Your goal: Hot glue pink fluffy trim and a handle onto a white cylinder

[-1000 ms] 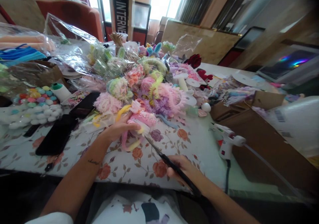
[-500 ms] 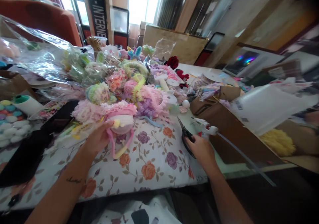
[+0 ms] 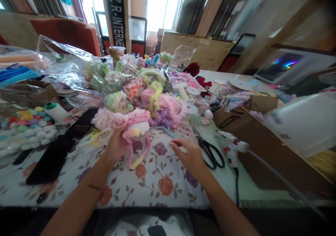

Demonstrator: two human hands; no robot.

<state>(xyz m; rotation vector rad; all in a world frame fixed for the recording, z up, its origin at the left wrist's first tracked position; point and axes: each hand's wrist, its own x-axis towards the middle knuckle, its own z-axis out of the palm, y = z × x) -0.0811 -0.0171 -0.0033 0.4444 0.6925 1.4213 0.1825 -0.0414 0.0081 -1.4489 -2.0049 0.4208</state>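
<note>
Desk (image 3: 228, 180) as a whole: laid out much as 0.5 s ago; floral cloth (image 3: 118, 194) on the near part, cardboard box (image 3: 265, 148) at R edge, heap of fluffy pastel bits (image 3: 157, 92) at the back. No obvious shift in any of those, tho the cam view has swung a bit.

Main change: scissors (image 3: 202, 143). Were in R hand (image 3: 190, 155) half a sec ago, now lying on the desk w/ handles toward the person, btwn R hand & glue gun (image 3: 232, 152), just beside the gun. R hand has come back toward the middle: nothing seen in it, fingers bent & loosely parted from the thumb, near a thin blue strip (image 3: 164, 130) but apart from it.

L hand (image 3: 118, 141) unchanged: grip pinching the pink-and-white piece (image 3: 143, 127) at its L side, in front of the heap, over the cloth. Pink/yellow loop (image 3: 147, 146) hangs off its near side.

Meaning, my read: cutting's paused, R hand's free for handwork on the piece; L does all the holding.
</note>
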